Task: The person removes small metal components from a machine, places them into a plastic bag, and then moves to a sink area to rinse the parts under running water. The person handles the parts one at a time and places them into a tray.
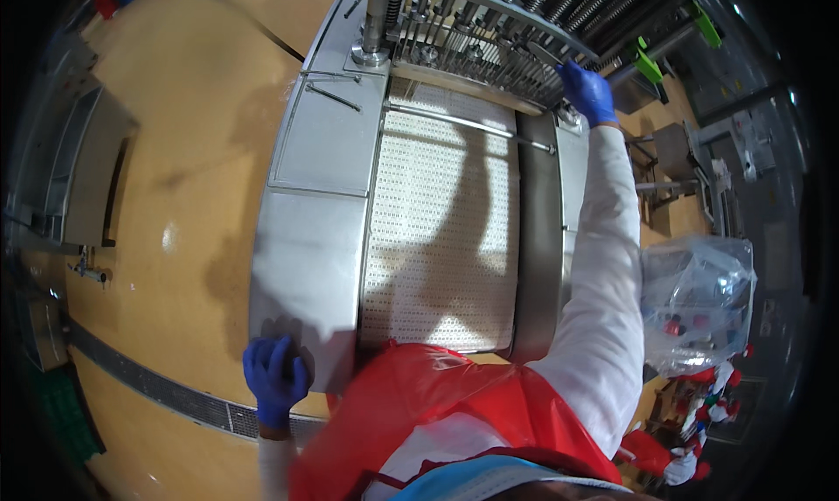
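My right hand (587,93), in a blue glove, reaches far forward to the right end of a machine head with rows of thin metal needles (476,51) and springs (581,7). Its fingers are closed. A flat grey blade-like piece (544,53) sticks out from them toward the needles; whether it is loose or part of the machine I cannot tell. Below the needles runs a white perforated conveyor belt (437,212). My left hand (275,379), also blue-gloved, is at the near left corner of the steel side cover (306,239), fingers loosely bent and apart, with nothing visible in it.
A metal rod (472,127) crosses above the belt. Two slim metal pins (332,97) lie on the left cover. Bright green clamps (648,66) jut out at the far right. A bin wrapped in clear plastic (699,300) stands right, with people in red and white (664,457) beyond.
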Motion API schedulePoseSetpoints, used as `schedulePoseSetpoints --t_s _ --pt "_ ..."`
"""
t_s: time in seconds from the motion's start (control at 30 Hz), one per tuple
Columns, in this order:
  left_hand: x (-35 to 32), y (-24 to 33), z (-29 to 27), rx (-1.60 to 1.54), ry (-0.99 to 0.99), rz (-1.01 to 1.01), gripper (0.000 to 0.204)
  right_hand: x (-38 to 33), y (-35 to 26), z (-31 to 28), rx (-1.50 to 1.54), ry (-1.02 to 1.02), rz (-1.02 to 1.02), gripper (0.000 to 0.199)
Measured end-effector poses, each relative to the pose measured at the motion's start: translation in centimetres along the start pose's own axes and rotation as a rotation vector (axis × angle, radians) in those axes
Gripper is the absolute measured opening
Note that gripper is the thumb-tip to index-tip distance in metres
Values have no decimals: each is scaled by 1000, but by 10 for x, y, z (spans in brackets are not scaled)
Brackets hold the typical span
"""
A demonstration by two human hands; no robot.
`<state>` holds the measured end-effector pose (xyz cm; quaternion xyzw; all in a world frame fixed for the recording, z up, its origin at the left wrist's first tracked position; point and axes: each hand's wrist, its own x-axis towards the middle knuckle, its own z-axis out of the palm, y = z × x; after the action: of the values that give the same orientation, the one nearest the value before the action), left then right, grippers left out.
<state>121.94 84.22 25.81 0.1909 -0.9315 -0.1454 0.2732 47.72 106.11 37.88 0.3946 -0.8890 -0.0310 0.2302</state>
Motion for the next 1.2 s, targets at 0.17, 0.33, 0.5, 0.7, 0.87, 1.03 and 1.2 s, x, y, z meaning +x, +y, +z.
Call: schedulePoseSetpoints --t_s 0.17,0.33,0.5,0.7,0.87,1.03,1.2 --pt "1 2 -2 -21 -23 -3 36 11 -1 -19 257 564 -43 15" --pt "-1 -5 5 -37 -4 0 36 -4 22 0 -5 214 -161 23" --pt "1 -1 0 -17 -9 7 36 -3 -3 -14 340 746 -155 8" --pt "0 0 0 -10 11 9 37 28 -17 -57 278 293 95 20" --pt "-4 -5 2 -25 7 18 37 -12 25 36 139 129 -134 15" --pt "-2 0 0 3 -17 -14 36 3 2 -11 147 267 -61 32" --pt "1 0 -1 -12 -17 -9 36 -33 11 44 996 116 394 40"
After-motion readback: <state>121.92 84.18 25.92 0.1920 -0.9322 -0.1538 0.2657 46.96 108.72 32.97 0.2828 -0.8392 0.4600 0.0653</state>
